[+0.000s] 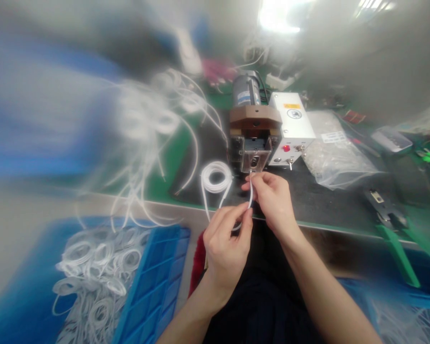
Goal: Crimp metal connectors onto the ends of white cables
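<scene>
Between my two hands runs a short stretch of white cable. My right hand pinches it near its upper end, just below the clear guard of a small bench machine. Lower down, the fingertips of my left hand are closed on the same cable. A coil of white cable lies on the black mat to the left of my hands, with its tails leading down toward my left hand. The cable's tip at the machine is too small to make out.
A white control box with a red button adjoins the machine. Right of it lie a clear plastic bag and a green-handled crimping tool. Loose white cables spread at left. A blue crate holds many cable coils below the table edge.
</scene>
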`<state>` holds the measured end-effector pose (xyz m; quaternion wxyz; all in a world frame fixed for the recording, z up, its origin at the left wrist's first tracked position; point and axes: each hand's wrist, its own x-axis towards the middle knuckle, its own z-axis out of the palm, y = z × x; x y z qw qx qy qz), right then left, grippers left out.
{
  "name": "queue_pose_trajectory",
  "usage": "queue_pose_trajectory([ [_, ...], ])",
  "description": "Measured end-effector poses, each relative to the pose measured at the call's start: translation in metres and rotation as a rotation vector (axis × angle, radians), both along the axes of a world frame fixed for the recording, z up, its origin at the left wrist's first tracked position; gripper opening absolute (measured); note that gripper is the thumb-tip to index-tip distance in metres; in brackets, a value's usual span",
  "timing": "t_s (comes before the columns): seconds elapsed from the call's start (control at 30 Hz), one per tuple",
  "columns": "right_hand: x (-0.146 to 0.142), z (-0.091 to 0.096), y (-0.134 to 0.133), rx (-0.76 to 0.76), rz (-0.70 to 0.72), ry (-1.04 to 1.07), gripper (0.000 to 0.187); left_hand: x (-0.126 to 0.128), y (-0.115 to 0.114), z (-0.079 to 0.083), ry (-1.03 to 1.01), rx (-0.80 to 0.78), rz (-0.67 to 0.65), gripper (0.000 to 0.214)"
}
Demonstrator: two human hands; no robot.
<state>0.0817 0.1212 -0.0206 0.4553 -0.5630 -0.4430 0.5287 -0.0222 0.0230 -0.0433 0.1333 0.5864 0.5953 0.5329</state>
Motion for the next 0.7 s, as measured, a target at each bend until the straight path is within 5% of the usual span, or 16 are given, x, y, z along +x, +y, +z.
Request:
queue_pose_trajectory([
  [0.27, 0.004, -0.002, -0.002, 0.008, 0.017, -0.045, 0.023, -0.007, -0.001, 0.005, 0.047, 0.037, -0.024, 0.015],
  [0.5, 0.012, -0.003, -0.019, -0.024, 0.083, 0.008, 0.030, -0.055, 0.042, 0.004, 0.448, 0.028, 0.165, 0.034],
  [0.7, 0.033, 0.002, -0.057, -0.021, 0.112, 0.055, 0.039, -0.056, 0.033, 0.001, 0.508, 0.005, 0.084, 0.010],
])
